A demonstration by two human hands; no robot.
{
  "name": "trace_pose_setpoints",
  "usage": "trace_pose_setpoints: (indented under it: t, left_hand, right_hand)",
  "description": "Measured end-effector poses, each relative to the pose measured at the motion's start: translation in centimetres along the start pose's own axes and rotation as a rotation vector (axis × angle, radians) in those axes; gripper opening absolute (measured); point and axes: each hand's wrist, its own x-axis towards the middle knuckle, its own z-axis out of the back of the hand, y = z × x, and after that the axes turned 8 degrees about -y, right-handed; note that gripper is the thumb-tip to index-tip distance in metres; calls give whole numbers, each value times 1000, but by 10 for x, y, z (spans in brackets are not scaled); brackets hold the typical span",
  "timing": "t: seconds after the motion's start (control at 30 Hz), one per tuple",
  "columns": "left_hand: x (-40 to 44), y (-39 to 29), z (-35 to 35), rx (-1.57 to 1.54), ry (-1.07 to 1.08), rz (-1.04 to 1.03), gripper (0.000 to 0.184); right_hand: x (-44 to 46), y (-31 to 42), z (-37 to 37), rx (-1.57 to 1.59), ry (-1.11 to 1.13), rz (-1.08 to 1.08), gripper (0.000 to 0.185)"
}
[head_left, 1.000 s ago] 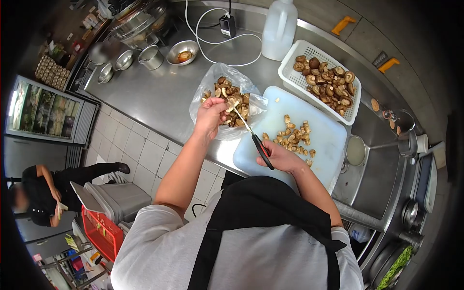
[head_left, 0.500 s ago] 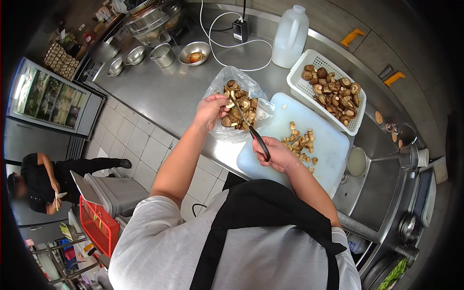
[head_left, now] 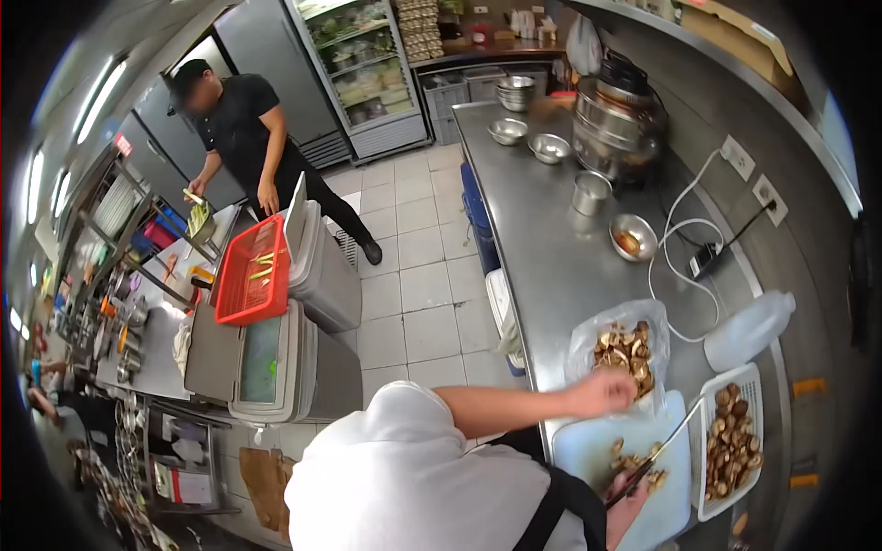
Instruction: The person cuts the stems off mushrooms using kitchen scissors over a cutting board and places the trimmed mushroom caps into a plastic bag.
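In the lower right of the frame, the right hand [head_left: 628, 503] is wrapped around the handles of long metal scissors with black grips [head_left: 678, 426], whose blades point up and right over a pale blue rectangular cutting board [head_left: 669, 516] bearing small tan mushroom pieces [head_left: 622, 461]. The left hand [head_left: 602, 393], blurred, has curled fingers near the lower edge of a clear plastic bag [head_left: 581, 351] of brown mushrooms [head_left: 634, 345]; whether they grip anything cannot be told. At the right, more whole brown mushrooms [head_left: 730, 450] fill a white perforated plastic basket [head_left: 721, 512] beside the board. All these stand on a grey stainless-steel surface [head_left: 542, 266].
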Motion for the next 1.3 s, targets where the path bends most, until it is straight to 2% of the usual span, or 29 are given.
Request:
trace_pose_setpoints:
  t: [0.07, 0.1, 0.13, 0.17, 0.2, 0.27, 0.3, 0.37, 0.4, 0.47, 0.53, 0.57, 0.6, 0.63, 0.67, 0.7, 0.73, 0.8, 0.83, 0.9, 1.0, 1.07, 1.1, 1.13, 1.2, 1.23, 1.3]
  left_hand:
    - [-26, -19, -31, -44, 311, 230, 51]
    - [-34, -23, -49, -97, 334, 295, 58]
    - [-40, -28, -64, -155, 366, 364, 65]
    - [-40, -35, -73, -162, 392, 358, 65]
    - [-38, -43, -82, -283, 322, 442, 65]
    - [-31, -42, -92, -399, 275, 581, 61]
    - [-30, -39, -94, -458, 194, 593, 56]
    - [-28, -35, -89, -596, 70, 665, 49]
    - [-32, -32, -82, -676, 26, 741, 46]
    - [-32, -28, -74, -623, -54, 764, 44]
    - [-33, -13, -71, -582, -23, 771, 43]
    - [-33, -20, -69, -617, 42, 788, 43]
    - [-32, -30, -73, -659, 92, 807, 42]
    - [-32, -65, -87, -653, 148, 865, 42]
    - [-29, -123, -97, -734, 80, 924, 33]
    - [-25, -154, -99, -811, -9, 954, 24]
    - [-27, -135, -91, -808, -12, 940, 24]
    - [-28, -51, -67, -442, 168, 752, 47]
    - [-25, -24, -60, -452, 118, 753, 49]
    - [-32, -26, -62, -492, 71, 790, 48]
    - [-25, -60, -72, -551, -30, 815, 47]
    - [-30, -96, -84, -534, -149, 831, 24]
    - [-35, -70, -71, -526, 24, 745, 41]
    - [-30, -52, -67, -481, 32, 771, 39]
    - [-25, -30, -53, -416, 207, 759, 52]
    - [-31, -40, -58, -188, 382, 438, 52]
    - [-53, -37, -74, -220, 393, 503, 50]
  right_hand:
    - [6, -34, 20, -230, -119, 230, 11]
    - [7, -24, 10, -230, -123, 240, 11]
    - [-3, 4, -15, -378, -149, 395, 16]
    - [-13, 31, -33, -531, -188, 550, 24]
    - [-19, 51, -37, -649, -98, 523, 38]
    - [-30, 65, -42, -802, -176, 620, 39]
    - [-34, 80, -37, -816, -229, 605, 39]
    - [-43, 123, -29, -848, -112, 823, 38]
    - [-45, 142, -26, -855, -159, 800, 38]
    - [-52, 180, -15, -711, -190, 945, 38]
    - [-64, 244, -17, -781, -31, 1225, 41]
    - [-69, 266, -23, -763, -45, 1339, 40]
    - [-83, 296, -39, -617, -47, 1212, 36]
    - [-79, 293, -66, -422, -327, 1507, 31]
    - [-88, 328, -61, -416, -13, 1460, 30]
    - [-100, 333, -70, -465, -139, 1415, 38]
    - [-101, 334, -72, -456, -136, 1428, 38]
    - [-107, 332, -79, -439, -114, 1446, 38]
    - [-106, 332, -74, -438, -110, 1443, 38]
    - [-102, 334, -95, -451, -112, 1419, 38]
    - [-109, 333, -81, -454, -115, 1423, 37]
    - [-112, 328, -80, -440, -114, 1425, 37]
    - [-114, 324, -66, -419, -100, 1433, 37]
    - [-115, 322, -72, -402, -88, 1433, 37]
    - [-95, 336, -134, -394, -94, 1401, 36]
    - [-88, 345, -101, -404, -110, 1388, 36]
    - [-81, 338, -130, -428, -150, 1330, 36]
